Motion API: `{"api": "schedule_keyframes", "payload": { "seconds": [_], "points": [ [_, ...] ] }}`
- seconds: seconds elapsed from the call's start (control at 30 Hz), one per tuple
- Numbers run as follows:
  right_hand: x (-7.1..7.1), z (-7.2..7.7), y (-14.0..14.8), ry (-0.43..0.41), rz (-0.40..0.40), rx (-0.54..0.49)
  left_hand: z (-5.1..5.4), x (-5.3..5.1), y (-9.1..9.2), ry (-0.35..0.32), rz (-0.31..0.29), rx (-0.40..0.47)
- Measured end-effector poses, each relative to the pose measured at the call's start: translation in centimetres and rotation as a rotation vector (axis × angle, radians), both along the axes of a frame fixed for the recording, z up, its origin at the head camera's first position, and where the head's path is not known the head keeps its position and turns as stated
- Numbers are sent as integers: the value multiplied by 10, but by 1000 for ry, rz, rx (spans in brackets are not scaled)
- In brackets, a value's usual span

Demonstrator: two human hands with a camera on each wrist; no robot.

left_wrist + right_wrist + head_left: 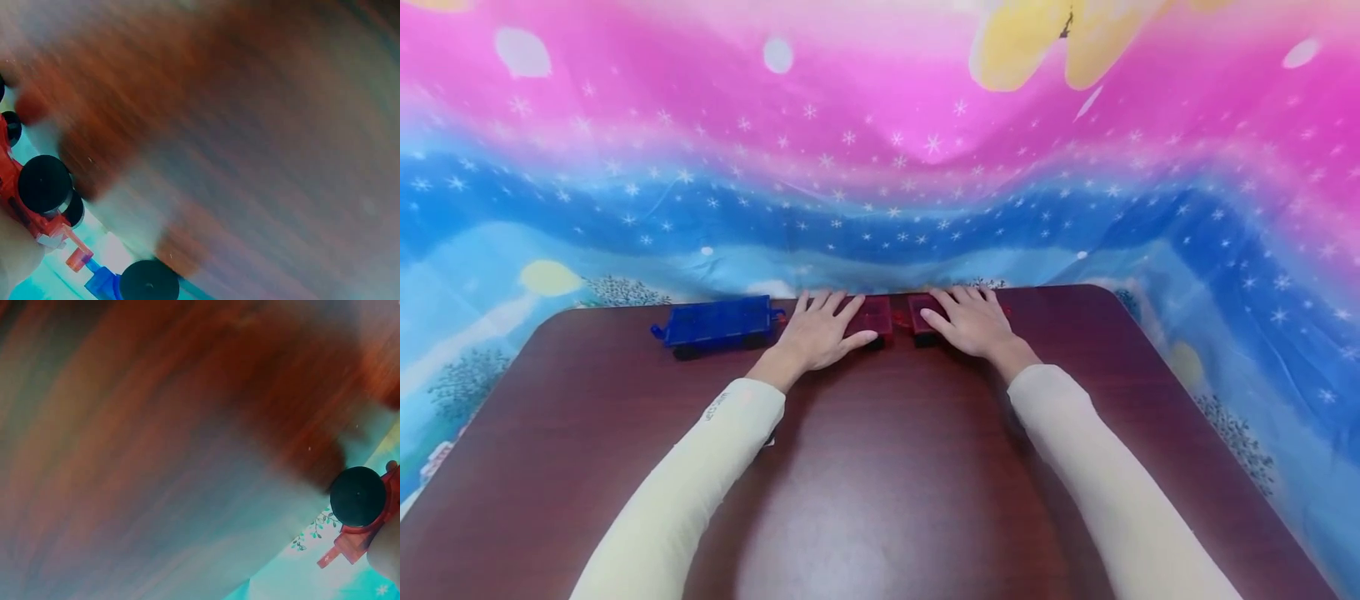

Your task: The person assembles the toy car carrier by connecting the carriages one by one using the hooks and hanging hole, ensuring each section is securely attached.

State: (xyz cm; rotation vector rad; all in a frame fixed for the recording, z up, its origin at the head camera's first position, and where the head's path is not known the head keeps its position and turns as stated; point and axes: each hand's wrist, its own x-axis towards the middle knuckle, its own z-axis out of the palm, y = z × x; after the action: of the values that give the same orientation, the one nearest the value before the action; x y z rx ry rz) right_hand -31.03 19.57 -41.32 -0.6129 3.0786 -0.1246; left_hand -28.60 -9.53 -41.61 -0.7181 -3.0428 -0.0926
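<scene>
Two translucent red toy wagons [876,312] stand end to end at the far edge of the table, with red couplings between them. Spread fingers of the left hand [820,333] rest on the left red wagon, hiding much of it. The right hand [976,325] lies likewise on the right red wagon [919,311]. To the left is a blue toy wagon [718,323] with a hook at each end. In the left wrist view its blue hook [102,281] meets a red coupling [78,257]; whether they are locked, I cannot tell. The right wrist view shows a black wheel [357,495] and a free red coupling [330,556].
The dark brown tabletop [880,483] has rounded far corners. Right behind the wagons hangs a pink and blue cloth [880,183] with snowflakes, which also runs along both sides of the table.
</scene>
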Motion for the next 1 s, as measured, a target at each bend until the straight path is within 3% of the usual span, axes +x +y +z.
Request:
{"api": "schedule_keyframes", "payload": {
  "seconds": [0.43, 0.77, 1.0],
  "points": [
    [0, 4, 4, 9, 33, -15, 9, 3, -10, -58, 4, 39],
    [7, 10, 1, 57, 42, -70, 16, 9, -19, 43, 27, 42],
    [12, 16, -10, 90, 59, -79, 22, 14, -30, 55, 74, 68]
  ]
}}
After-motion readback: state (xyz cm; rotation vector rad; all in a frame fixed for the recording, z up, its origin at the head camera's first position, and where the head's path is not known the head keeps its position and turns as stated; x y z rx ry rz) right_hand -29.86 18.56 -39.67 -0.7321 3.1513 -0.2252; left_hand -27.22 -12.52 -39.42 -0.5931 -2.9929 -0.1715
